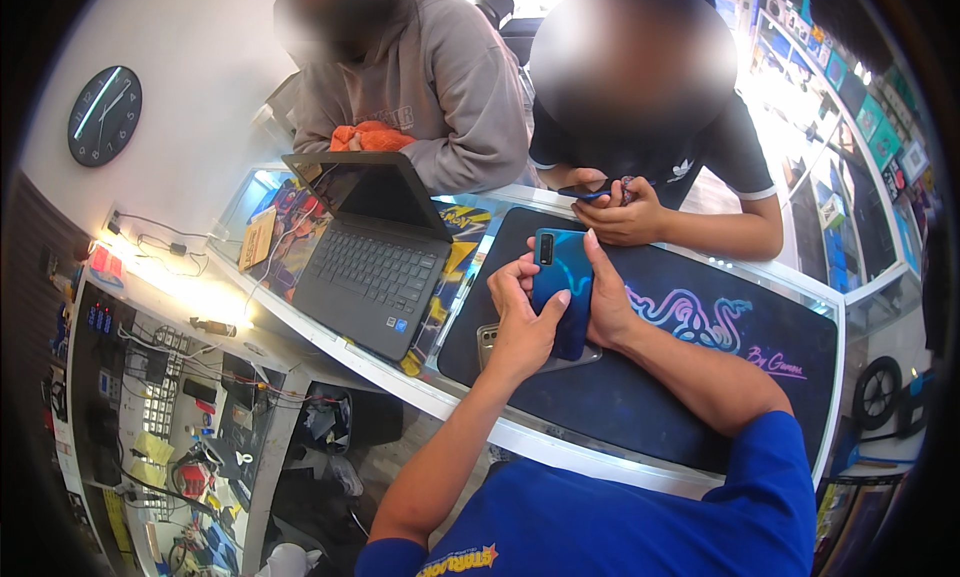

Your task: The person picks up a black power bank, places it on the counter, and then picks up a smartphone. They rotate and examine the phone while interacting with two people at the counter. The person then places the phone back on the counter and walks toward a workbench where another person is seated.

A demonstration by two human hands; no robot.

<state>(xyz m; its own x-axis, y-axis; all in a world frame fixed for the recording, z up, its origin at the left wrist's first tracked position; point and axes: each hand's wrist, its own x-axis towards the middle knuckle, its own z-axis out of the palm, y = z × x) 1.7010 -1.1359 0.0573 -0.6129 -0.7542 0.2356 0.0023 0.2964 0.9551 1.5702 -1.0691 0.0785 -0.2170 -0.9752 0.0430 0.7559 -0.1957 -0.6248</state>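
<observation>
Phone [572, 327]: glossy, smooth back. Laptop [345, 307], worktop's [410, 389] left end: matt plastic. Mat [620, 402], right end: matt, cloth-looking. Case [487, 342]: clear shiny plastic.

A pale wall [200, 47] stands beyond the left end of the glass counter [440, 405], with a round black clock [104, 116] on it. Lower down, dark ribbed panelling [35, 307] shows beside a strip light [175, 282] that glows warm yellow. White-framed shelving [275, 457], crowded with cables and small parts, fills the lower left. Past the counter's right edge runs a glass display case [830, 177] of boxed goods. Bright light washes the far background.
</observation>
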